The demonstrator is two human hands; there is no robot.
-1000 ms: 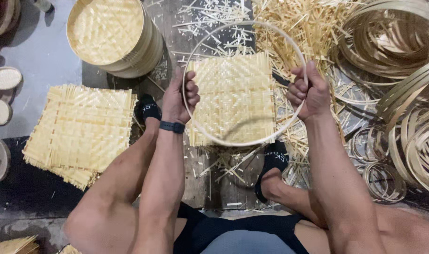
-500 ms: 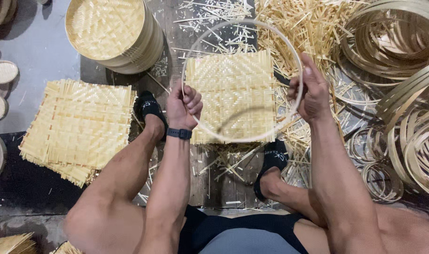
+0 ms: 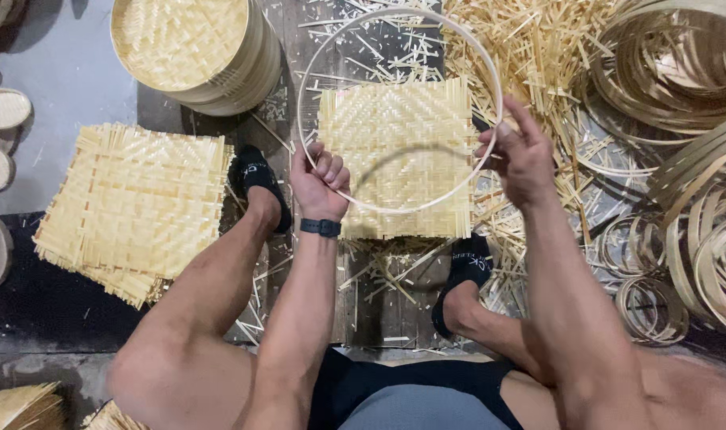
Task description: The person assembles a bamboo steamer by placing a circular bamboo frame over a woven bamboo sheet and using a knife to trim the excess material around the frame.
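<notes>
I hold a thin round bamboo hoop [image 3: 395, 14] in the air with both hands. My left hand [image 3: 319, 185] grips its lower left rim, a dark band on the wrist. My right hand [image 3: 520, 155] pinches the right rim, fingers partly spread. Under the hoop a square woven bamboo mat [image 3: 395, 139] lies on the wooden boards between my feet in black socks.
A stack of woven square mats [image 3: 132, 199] lies at left. Round woven trays [image 3: 189, 48] are stacked at the top. Loose bamboo strips [image 3: 538, 48] are heaped at top right, coiled bamboo hoops [image 3: 689, 80] at right, small round lids [image 3: 3, 107] at far left.
The hoop has been lifted and tilted toward me. My left hand slid down to its lower left rim and my right hand moved down along the right rim.
</notes>
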